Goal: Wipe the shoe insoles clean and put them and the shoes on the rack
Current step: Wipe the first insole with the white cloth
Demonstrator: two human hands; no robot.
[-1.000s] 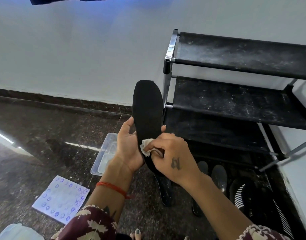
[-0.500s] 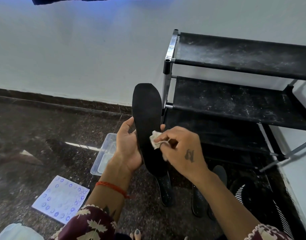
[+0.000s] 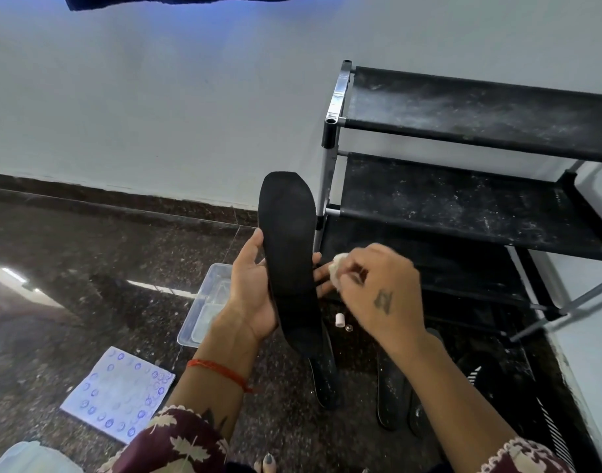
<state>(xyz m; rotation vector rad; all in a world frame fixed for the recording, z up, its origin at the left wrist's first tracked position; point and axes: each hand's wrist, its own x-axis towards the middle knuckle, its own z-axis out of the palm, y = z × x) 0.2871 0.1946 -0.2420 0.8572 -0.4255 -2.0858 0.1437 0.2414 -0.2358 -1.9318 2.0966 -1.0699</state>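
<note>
My left hand (image 3: 255, 288) holds a black insole (image 3: 287, 247) upright by its middle, toe end up. My right hand (image 3: 378, 288) is just right of the insole, pinching a small white wipe (image 3: 337, 268) that is off the insole's edge. More dark insoles (image 3: 323, 380) (image 3: 391, 390) lie on the floor below my hands. A black shoe with white stripes (image 3: 545, 425) sits at the lower right, partly hidden by my right arm. The black shoe rack (image 3: 463, 196) stands to the right, its dusty shelves bare.
A clear plastic tray (image 3: 207, 302) sits on the dark speckled floor behind my left wrist. A blue-printed white sheet (image 3: 118, 394) lies at lower left. A small white cap (image 3: 340, 319) lies on the floor. The white wall runs behind.
My right hand has slid the wipe up and off to the right of the insole. The insole has dropped slightly in my left hand.
</note>
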